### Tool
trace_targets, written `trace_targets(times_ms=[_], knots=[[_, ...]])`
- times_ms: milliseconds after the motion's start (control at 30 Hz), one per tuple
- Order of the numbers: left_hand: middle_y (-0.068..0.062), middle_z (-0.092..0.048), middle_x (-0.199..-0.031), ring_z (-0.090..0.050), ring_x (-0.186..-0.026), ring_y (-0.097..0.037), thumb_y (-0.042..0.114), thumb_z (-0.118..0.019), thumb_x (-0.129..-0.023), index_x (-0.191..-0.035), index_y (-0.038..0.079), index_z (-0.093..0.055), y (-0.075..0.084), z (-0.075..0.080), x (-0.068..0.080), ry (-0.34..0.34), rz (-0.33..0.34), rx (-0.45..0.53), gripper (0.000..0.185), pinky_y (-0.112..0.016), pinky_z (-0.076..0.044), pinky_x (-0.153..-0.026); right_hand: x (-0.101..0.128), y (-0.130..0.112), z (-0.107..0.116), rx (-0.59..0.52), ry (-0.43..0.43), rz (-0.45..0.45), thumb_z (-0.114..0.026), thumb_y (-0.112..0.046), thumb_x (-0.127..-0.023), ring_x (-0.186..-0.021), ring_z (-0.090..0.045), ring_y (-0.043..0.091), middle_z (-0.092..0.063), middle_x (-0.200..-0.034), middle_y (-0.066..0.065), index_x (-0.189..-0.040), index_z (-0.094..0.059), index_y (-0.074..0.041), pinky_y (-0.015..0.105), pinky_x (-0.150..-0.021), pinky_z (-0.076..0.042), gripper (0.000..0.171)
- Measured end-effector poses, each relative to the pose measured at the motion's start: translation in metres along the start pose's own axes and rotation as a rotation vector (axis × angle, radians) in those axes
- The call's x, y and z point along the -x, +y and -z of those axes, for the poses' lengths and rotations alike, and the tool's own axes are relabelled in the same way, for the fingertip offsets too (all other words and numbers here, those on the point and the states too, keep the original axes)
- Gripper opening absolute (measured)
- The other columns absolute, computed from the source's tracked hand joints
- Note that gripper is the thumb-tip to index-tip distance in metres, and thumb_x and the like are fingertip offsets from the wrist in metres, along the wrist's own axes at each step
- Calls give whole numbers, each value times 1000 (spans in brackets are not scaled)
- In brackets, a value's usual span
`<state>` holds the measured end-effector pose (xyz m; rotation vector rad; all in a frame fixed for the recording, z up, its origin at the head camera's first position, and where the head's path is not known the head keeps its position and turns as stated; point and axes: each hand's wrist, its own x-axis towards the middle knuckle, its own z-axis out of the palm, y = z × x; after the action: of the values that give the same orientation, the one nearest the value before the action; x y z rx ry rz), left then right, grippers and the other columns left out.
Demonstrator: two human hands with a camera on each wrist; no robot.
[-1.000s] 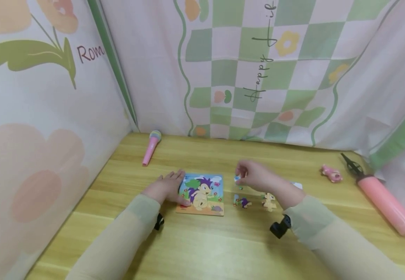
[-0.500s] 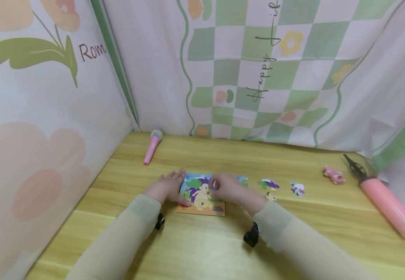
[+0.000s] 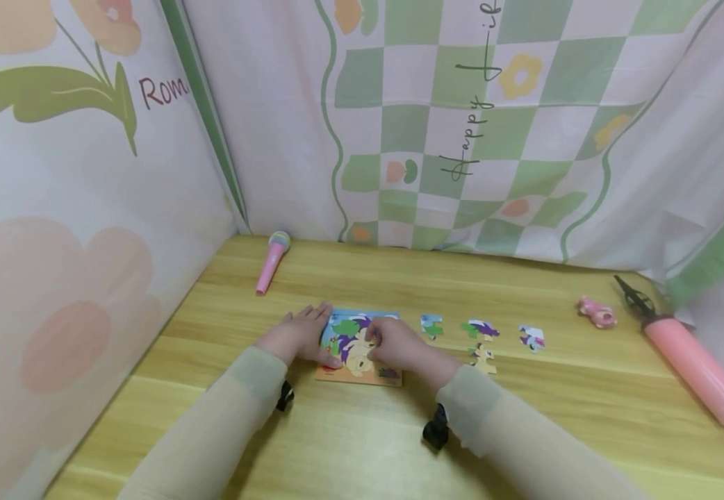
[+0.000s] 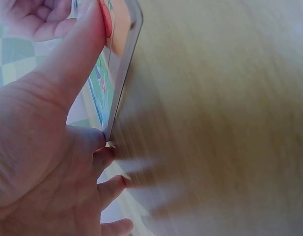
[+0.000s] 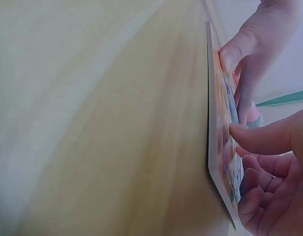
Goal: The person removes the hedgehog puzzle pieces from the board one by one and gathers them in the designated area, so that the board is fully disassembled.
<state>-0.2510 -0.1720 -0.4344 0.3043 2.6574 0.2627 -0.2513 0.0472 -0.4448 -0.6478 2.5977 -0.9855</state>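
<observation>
A square hedgehog puzzle board (image 3: 352,376) lies flat on the table; its edge shows in both wrist views. My left hand (image 3: 299,337) rests at its left side, thumb on the lower left corner and fingers stretched out past the edge. Over the middle of the board my right hand (image 3: 401,345) bends its fingers in a pinch, with the thumb (image 5: 244,137) down on the picture. The puzzle piece in that pinch is mostly hidden by the fingers. Loose puzzle pieces lie to the right: a blue-green one (image 3: 431,326), a purple one (image 3: 482,329) and a cream one (image 3: 483,358).
A white-and-pink puzzle piece (image 3: 532,338) lies farther right. Beyond it are a small pink toy (image 3: 597,312) and a pink pump (image 3: 696,368) with a black nozzle. A pink toy microphone (image 3: 271,264) lies back left. Printed curtains (image 3: 462,139) stand behind the wooden table.
My right hand has moved left from the loose pieces onto the middle of the board, uncovering several pieces. My left hand has stayed at the board's left side.
</observation>
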Motion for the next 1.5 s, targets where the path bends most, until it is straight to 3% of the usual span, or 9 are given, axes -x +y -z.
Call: trace_targets(times_ms=[267, 700, 1233, 1500], knots=[[-3, -4, -165, -6, -150, -30, 71, -71, -73, -160, 14, -8, 1, 0, 1, -2, 7, 4, 122, -54, -8, -118, -2, -1, -5, -1, 7, -32, -78, 0, -80, -76, -56, 19, -58, -83, 3, -92, -60, -5, 33, -68, -51, 22], [-4, -6, -165, -8, -149, -31, 69, -73, -74, -160, 12, -9, 3, 2, 5, 1, -1, 1, 121, -54, -10, -118, -1, -5, -5, -16, -19, -64, -81, -6, -80, -85, -59, 21, -60, -91, 4, -98, -61, -6, 39, -79, -53, 28], [-6, -8, -165, -9, -149, -32, 67, -74, -75, -159, 10, -11, 5, 5, 7, 10, -11, 4, 120, -53, -13, -118, -1, -8, -3, 103, 55, -8, -85, -10, -76, -79, -50, 19, -49, -93, 6, -83, -60, -9, 34, -67, -48, 26], [-5, -7, -165, -8, -149, -32, 68, -73, -75, -160, 12, -11, 4, 4, 7, 8, -5, 15, 120, -53, -14, -118, 0, 1, -1, 103, 84, -65, -88, -20, -74, -92, -57, 22, -57, -103, 6, -105, -64, -3, 40, -85, -51, 43]])
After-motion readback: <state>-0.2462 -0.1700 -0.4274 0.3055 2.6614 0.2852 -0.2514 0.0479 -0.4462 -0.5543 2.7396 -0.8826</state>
